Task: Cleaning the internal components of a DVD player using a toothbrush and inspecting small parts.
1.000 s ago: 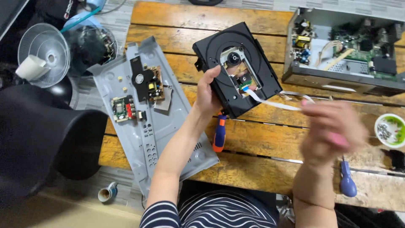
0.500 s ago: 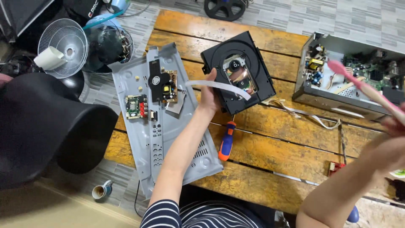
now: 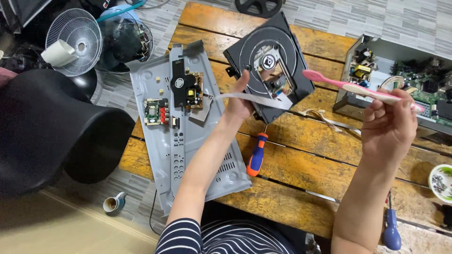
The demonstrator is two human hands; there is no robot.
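My left hand (image 3: 241, 96) grips the near edge of a black disc drive unit (image 3: 268, 66) that lies tilted on the wooden table (image 3: 301, 164). A flat white ribbon cable (image 3: 245, 97) runs from the drive across my left hand toward a grey metal chassis (image 3: 181, 141). Two small circuit boards (image 3: 157, 112) sit on that chassis. My right hand (image 3: 388, 127) is raised to the right of the drive and holds a pink and white toothbrush (image 3: 351, 88), its bristle end pointing left toward the drive.
An orange and blue screwdriver (image 3: 257, 154) lies in front of the drive. An open grey electronics case (image 3: 400, 80) sits at the right. A small dish of screws (image 3: 441, 182) and a blue screwdriver (image 3: 391, 233) are near the right edge. A black chair (image 3: 52, 136) and fans (image 3: 77, 42) stand left.
My right hand has come in from the right and swung the toothbrush toward the drive. My left hand stays on the drive's edge.
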